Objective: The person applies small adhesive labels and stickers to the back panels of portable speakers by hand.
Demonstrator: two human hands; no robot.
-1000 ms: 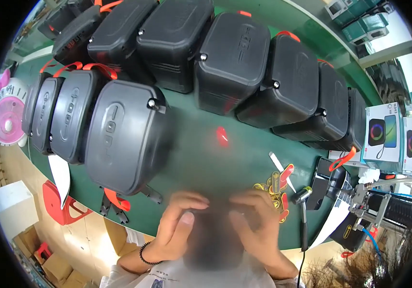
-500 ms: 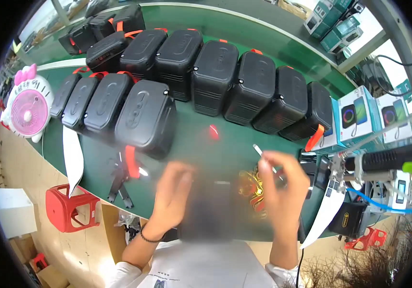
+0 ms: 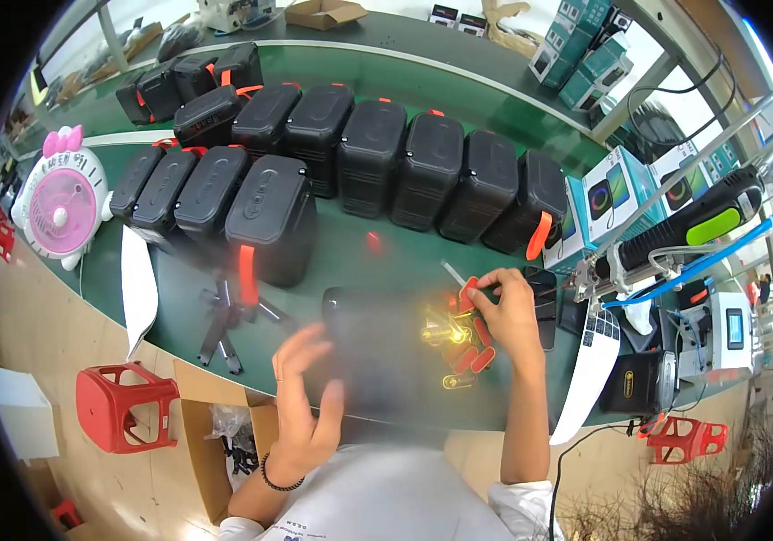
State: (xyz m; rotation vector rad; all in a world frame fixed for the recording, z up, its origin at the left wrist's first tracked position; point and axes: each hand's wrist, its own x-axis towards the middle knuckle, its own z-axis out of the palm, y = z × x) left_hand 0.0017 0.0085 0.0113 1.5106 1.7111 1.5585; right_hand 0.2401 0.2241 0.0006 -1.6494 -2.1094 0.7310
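Note:
A dark box-shaped thing (image 3: 373, 347), blurred, stands on the green table in front of me; it looks like the black cases behind it. Beside its left side is my left hand (image 3: 303, 401), fingers spread and nothing in them. To the right, my right hand (image 3: 511, 311) pinches a small red oval piece with a gold edge (image 3: 468, 296) at the top of a loose pile. Several similar red-and-gold pieces (image 3: 466, 359) lie below those fingers, partly blurred. A thin pale stick-like thing (image 3: 452, 272) lies just beyond them.
Black cases with orange straps (image 3: 374, 149) line the back and left. Black bar-shaped parts (image 3: 221, 329) lie at left, near a pink-and-white fan (image 3: 59, 212). A black-and-green power screwdriver (image 3: 688, 225) on a stand, boxes (image 3: 616, 194) and a phone-like slab (image 3: 541, 307) occupy the right.
My right hand has come down onto the pile and closed on a red piece. My left hand has lowered and its fingers have spread. The whole view has shifted a little.

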